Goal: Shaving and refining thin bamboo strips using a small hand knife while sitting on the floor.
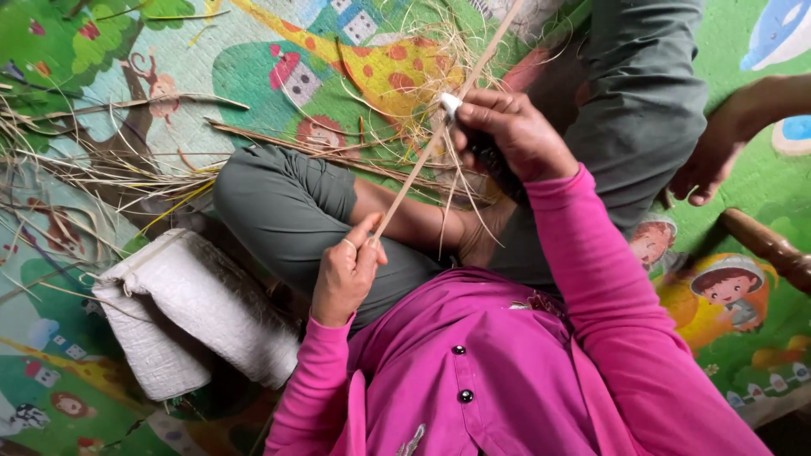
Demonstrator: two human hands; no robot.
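The left hand (pixel 345 274) pinched a long thin pale bamboo strip (pixel 422 159); the right hand (pixel 511 135) closed its grip on a dark-handled knife (pixel 481 152) against it.

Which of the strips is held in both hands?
The long pale strip running diagonally: the left hand pinches its lower end, the right hand grips it higher up. The other strips lie loose on the mat.
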